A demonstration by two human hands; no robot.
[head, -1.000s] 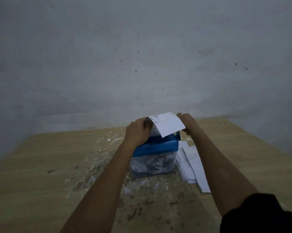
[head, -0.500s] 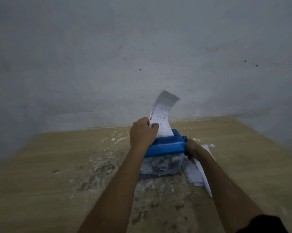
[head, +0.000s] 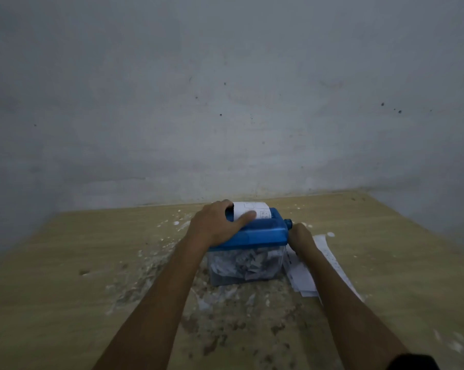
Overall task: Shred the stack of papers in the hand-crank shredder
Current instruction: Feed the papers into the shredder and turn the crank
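A wooden table (head: 65, 276), stained and littered with paper scraps, runs back to a grey wall (head: 225, 89). On it, near the back edge, stands the hand-crank shredder (head: 262, 232): a blue top over a clear bin (head: 245, 265) already packed with shreds. Just to its right lies the stack of papers (head: 302, 276), flat on the table and partly under the right forearm, its long axis running towards the person.

The left hand (head: 217, 225) rests over the left end of the blue top, fingers draped on it and the thumb pressing against the sheet (head: 252, 209) that stands in the slot, only a short curl of it showing above. The right hand (head: 301, 235) sits at the shredder's right end, just below the blue crank hub (head: 287, 223); it looks clenched round the handle, though the handle itself is hidden, so I cannot be sure.

The crank lies on the right, at the right hand, its axle along the shredder's length; the next sheets lie nearest that same hand.
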